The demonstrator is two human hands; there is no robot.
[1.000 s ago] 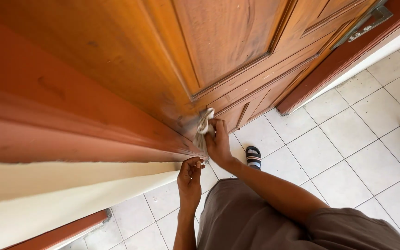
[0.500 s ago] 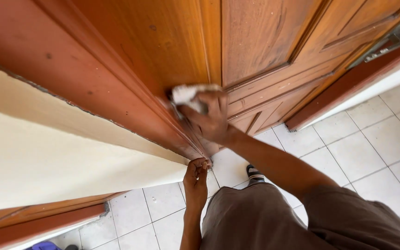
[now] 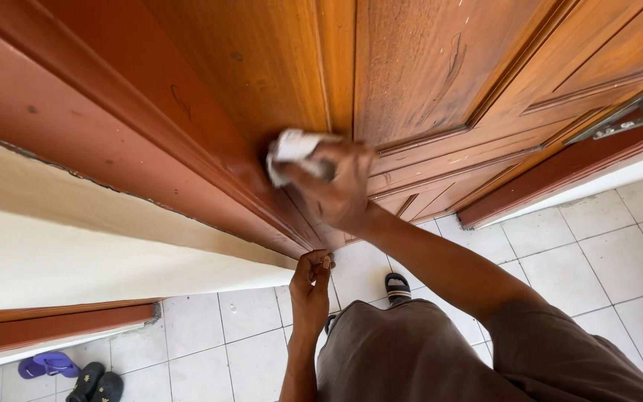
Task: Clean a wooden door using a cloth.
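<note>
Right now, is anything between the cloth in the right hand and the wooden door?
Nothing visible. The right hand presses the white cloth straight against the wooden door, beside the door frame. The left hand hangs lower, apart from the cloth.

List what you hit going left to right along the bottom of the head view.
Purple sandal → black sandals → left hand by the frame's edge → striped sandal on the foot → white floor tiles at right.

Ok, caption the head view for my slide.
Right hand presses a white cloth against a wooden door.
</note>
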